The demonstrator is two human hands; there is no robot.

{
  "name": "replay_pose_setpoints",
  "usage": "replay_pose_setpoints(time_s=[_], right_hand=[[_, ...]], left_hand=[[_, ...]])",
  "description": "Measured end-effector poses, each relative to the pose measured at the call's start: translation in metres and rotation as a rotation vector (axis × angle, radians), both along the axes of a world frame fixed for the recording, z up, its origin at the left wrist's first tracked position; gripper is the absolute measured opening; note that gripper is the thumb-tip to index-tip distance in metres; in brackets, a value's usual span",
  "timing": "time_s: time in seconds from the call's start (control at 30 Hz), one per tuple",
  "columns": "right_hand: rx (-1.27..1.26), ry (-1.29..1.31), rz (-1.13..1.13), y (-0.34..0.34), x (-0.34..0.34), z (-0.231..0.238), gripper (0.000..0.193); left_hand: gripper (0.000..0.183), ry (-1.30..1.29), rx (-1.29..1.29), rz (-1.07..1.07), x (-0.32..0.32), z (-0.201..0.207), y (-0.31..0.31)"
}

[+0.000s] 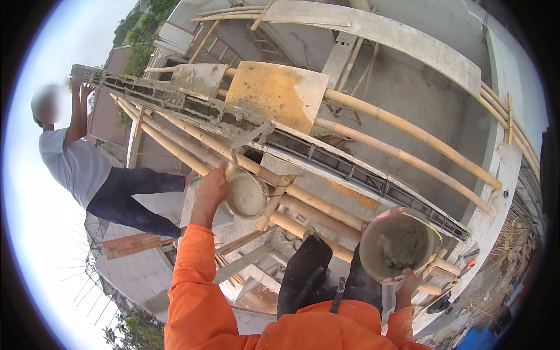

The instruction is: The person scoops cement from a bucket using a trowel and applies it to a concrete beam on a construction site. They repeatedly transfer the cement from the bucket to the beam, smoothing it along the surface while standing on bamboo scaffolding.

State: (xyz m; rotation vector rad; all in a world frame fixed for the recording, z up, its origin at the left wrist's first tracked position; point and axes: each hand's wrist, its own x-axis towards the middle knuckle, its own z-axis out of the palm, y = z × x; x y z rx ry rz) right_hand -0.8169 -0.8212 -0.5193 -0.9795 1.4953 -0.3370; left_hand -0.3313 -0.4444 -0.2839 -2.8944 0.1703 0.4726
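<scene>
My left hand reaches forward, its fingers wrapped round the handle of a trowel. The blade rests at the mortar-smeared end of a long formwork trough, where grey wet mortar lies over the steel. Just right of that hand, a round bucket with grey residue stands by the bamboo poles. Low on the right, my right hand grips the rim of a bucket tilted towards me, with wet mortar inside. Its fingers partly hide behind the rim.
Bamboo poles cross the opening, and a stained board lies over them. Steel reinforcement shows in the trough's right part. A co-worker stands at the left with raised arms. Scrap wood lies far right, below.
</scene>
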Motion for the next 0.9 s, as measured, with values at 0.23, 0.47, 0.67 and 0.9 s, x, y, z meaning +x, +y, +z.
replay_pose_setpoints(time_s=[0.23, 0.47, 0.67, 0.9], right_hand=[[0.095, 0.168, 0.022, 0.001, 0.028, 0.054, 0.06], [-0.129, 0.073, -0.076, 0.007, -0.01, -0.01, 0.054], [-0.097, 0.1, -0.145, 0.013, -0.02, -0.009, 0.053], [-0.025, 0.103, 0.069, 0.029, -0.002, 0.001, 0.063]], left_hand=[[0.023, -0.051, 0.355, -0.08, 0.059, 0.008, 0.006], [0.023, -0.047, 0.44, -0.258, 0.067, 0.077, -0.023], [0.023, 0.037, 0.422, -0.388, 0.091, 0.041, -0.055], [0.024, 0.182, 0.492, -0.369, 0.138, -0.052, -0.06]])
